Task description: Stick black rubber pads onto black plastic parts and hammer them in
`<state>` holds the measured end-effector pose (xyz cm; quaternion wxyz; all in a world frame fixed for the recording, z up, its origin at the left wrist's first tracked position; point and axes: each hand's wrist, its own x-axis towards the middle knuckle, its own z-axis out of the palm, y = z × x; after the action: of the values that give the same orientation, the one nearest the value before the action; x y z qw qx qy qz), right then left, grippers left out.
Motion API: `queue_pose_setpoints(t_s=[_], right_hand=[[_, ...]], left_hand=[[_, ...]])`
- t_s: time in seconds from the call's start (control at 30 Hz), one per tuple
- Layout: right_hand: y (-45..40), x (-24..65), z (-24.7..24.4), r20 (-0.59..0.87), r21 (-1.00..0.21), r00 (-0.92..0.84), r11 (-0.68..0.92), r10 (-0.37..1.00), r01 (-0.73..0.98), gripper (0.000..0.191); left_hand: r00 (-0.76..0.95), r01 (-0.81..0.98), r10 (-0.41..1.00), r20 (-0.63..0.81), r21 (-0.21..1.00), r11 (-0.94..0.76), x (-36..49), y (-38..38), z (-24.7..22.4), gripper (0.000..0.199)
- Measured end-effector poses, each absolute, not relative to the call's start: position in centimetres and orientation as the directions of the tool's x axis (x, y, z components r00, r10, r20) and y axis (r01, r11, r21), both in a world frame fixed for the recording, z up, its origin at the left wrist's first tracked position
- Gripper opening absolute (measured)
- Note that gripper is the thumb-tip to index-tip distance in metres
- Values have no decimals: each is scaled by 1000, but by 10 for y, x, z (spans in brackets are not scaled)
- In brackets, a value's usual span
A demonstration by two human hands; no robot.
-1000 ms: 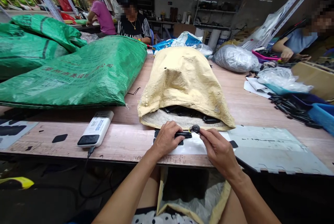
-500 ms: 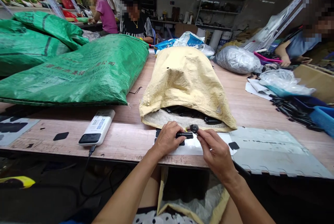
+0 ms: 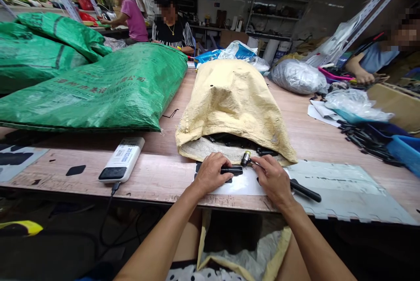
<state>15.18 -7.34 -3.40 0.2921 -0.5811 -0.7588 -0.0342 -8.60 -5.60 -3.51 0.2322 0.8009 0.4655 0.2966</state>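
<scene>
My left hand is closed around a short black tube-shaped part, its free end pointing right over a white sheet. In my right hand is a small mallet with a silver head that has a yellowish end and a dark end. Its head is just above and right of the tube; whether they touch I cannot tell. The mallet's black handle sticks out to the right behind my hand. Beyond both hands, a cream woven sack lies with its mouth open, showing black parts inside.
A white power bank with a cable lies left. Green sacks cover the left side. On the right are a grey-blue mat, piled black parts and a blue bin. An open sack rests at my lap. Several people sit around.
My right hand has turned the mallet: its head now shows its silver side and yellowish end, and the handle shows at right. My left hand stays on the tube.
</scene>
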Motion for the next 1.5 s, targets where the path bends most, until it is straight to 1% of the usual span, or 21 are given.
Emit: queue_pose_setpoints(t_s=[0.13, 0.4, 0.53, 0.67, 0.73, 0.8, 0.83, 0.9, 0.97, 1.03, 1.1, 1.17, 1.23, 1.27, 1.3, 1.37, 1.4, 1.43, 1.47, 1.5], right_hand=[[-69, 154, -45, 519, -241, -165, 329, 839, 913, 26], [-73, 150, -43, 525, -187, -186, 326, 830, 926, 26], [-74, 150, -43, 522, -187, -171, 307, 836, 933, 26], [-73, 151, -43, 516, -192, -180, 318, 837, 928, 24], [-72, 151, -44, 515, -208, -179, 325, 838, 923, 24], [-72, 151, -44, 515, -220, -177, 328, 839, 919, 25], [-72, 151, -44, 514, -222, -176, 328, 839, 918, 25], [-71, 152, -46, 513, -221, -179, 330, 839, 918, 26], [-71, 153, -47, 514, -217, -181, 332, 838, 918, 26], [-70, 153, -48, 518, -215, -184, 336, 835, 917, 26], [-70, 153, -48, 524, -218, -185, 340, 832, 915, 27], [-70, 153, -48, 529, -221, -185, 345, 828, 912, 27], [-70, 152, -47, 531, -225, -181, 343, 828, 912, 27], [-71, 152, -47, 528, -226, -179, 341, 830, 912, 27], [-71, 151, -46, 527, -228, -177, 339, 831, 913, 27], [-72, 150, -45, 528, -229, -176, 339, 831, 913, 27], [-73, 150, -44, 532, -228, -177, 342, 828, 912, 28], [-74, 149, -43, 539, -227, -180, 348, 823, 910, 28], [-75, 148, -42, 547, -226, -184, 355, 817, 907, 28], [-76, 148, -41, 553, -226, -188, 363, 811, 904, 28]], left_hand=[[394, 602, 882, 256, 654, -459, -86, -56, -34, 21], [395, 613, 888, 235, 652, -445, -87, -57, -29, 20], [396, 608, 888, 235, 657, -445, -87, -57, -26, 16], [450, 537, 865, 221, 707, -460, -85, -77, -6, 12], [549, 472, 820, 162, 750, -464, -82, -100, 6, 11], [676, 417, 734, 62, 789, -451, -77, -128, 12, 13], [727, 412, 687, 4, 797, -441, -73, -141, 11, 14], [764, 465, 635, -113, 779, -421, -64, -163, -2, 20], [726, 579, 650, -226, 711, -400, -55, -176, -25, 26], [648, 704, 676, -352, 615, -355, -49, -180, -54, 28], [565, 791, 688, -456, 537, -293, -45, -178, -80, 32], [515, 826, 696, -501, 508, -246, -44, -175, -99, 43], [504, 831, 701, -503, 504, -236, -44, -174, -107, 57], [506, 834, 694, -512, 496, -242, -45, -175, -106, 59], [506, 839, 683, -527, 485, -248, -45, -175, -102, 57], [551, 824, 628, -549, 478, -305, -47, -174, -81, 41], [608, 788, 573, -549, 502, -356, -48, -171, -65, 33], [687, 725, 494, -532, 549, -416, -49, -166, -47, 29], [784, 621, 375, -495, 625, -472, -50, -158, -27, 28], [857, 515, 275, -436, 720, -465, -50, -147, -7, 24]])
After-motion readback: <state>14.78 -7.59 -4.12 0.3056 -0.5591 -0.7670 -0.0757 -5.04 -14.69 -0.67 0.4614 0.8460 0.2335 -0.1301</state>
